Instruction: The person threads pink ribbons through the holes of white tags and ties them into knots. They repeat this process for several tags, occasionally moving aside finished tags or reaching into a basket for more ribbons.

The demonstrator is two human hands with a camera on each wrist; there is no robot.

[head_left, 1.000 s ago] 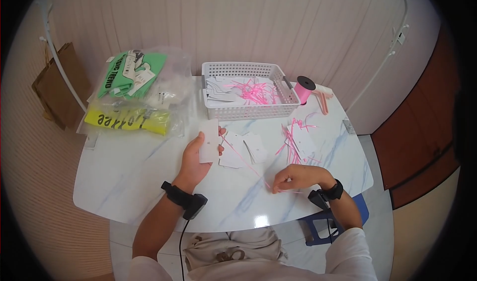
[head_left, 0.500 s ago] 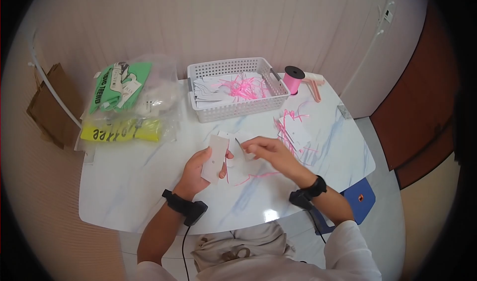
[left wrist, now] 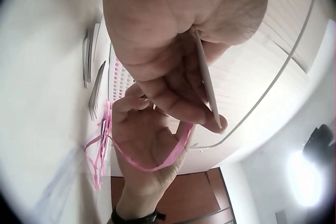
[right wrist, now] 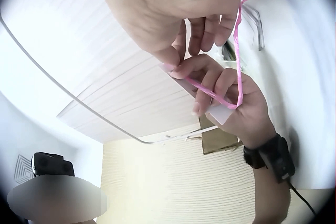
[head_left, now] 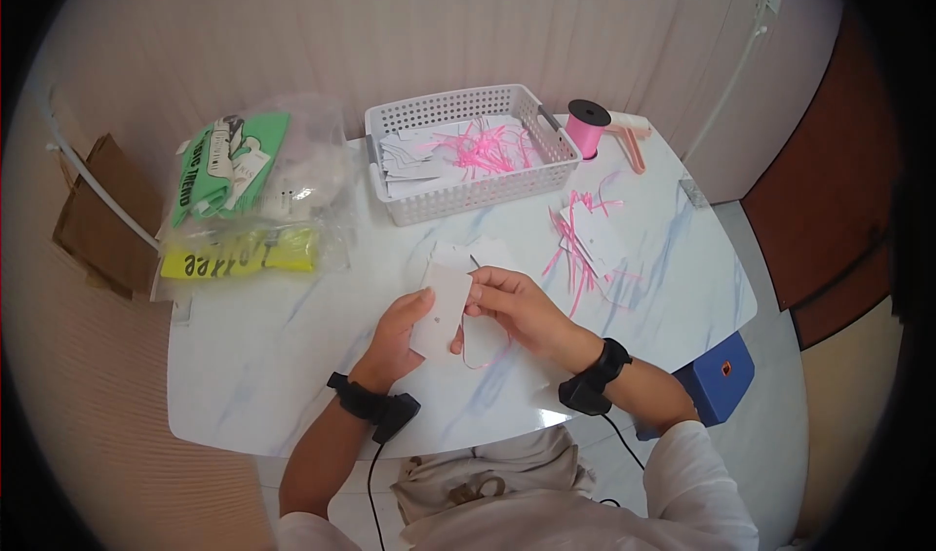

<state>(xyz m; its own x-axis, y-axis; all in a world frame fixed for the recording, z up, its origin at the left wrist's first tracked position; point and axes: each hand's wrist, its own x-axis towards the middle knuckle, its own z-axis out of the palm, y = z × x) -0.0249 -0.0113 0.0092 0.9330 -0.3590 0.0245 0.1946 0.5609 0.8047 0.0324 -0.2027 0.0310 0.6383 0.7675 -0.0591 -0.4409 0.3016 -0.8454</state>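
Observation:
The left hand (head_left: pixel 392 340) grips a white card (head_left: pixel 441 307) upright between thumb and fingers; the left wrist view shows this card (left wrist: pixel 208 79) edge-on in the left hand (left wrist: pixel 173 40). At the card's upper right edge, the right hand (head_left: pixel 531 315) pinches with thumb and forefinger. A pink ribbon (right wrist: pixel 239 61) runs from the card's edge, where the right hand (right wrist: pixel 184 14) pinches, and loops below the card in the head view. Whether the ribbon passes through the card's hole cannot be told. Behind the hands lie more white cards (head_left: pixel 487 252).
A white basket (head_left: pixel 468 198) holds cards and pink ribbons. Right of it stand a pink ribbon spool (head_left: pixel 585 134) and a pink-handled tool (head_left: pixel 634 149). Ribboned cards (head_left: pixel 593 242) lie at the right; bagged clothes (head_left: pixel 239 185) at the left.
The right hand has come from the table's right side, past the loose cards, to the held card's edge. The ribbon's long end has drawn in to a loop beside the card.

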